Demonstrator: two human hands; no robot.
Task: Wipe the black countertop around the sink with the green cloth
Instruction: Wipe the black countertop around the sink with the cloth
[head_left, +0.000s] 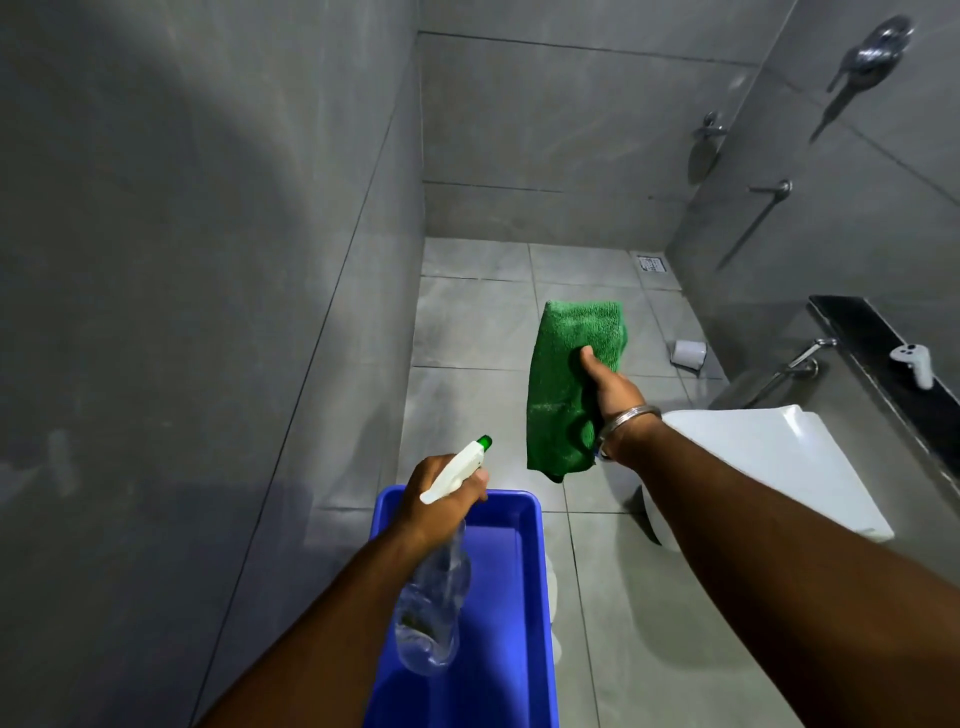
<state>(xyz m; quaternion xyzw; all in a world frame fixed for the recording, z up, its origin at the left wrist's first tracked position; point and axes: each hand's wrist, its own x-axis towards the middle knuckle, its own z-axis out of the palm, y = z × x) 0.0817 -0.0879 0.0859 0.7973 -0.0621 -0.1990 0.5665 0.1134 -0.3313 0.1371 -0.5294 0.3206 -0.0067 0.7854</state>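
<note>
My right hand (613, 392) grips a green cloth (563, 384) and holds it up in the air over the grey floor, the cloth hanging flat with its lower end folded. My left hand (441, 499) is closed around a clear spray bottle (434, 597) with a white trigger head and green nozzle, pointed toward the cloth. A narrow black ledge (878, 343) runs along the right wall. No sink is in view.
A blue plastic tub (530, 597) sits on the floor below my left hand. A white toilet (769, 457) stands at right under my right forearm. A white controller (914, 361) lies on the black ledge. Taps (800, 364) protrude from the right wall; a small white cup (688, 354) lies on the floor.
</note>
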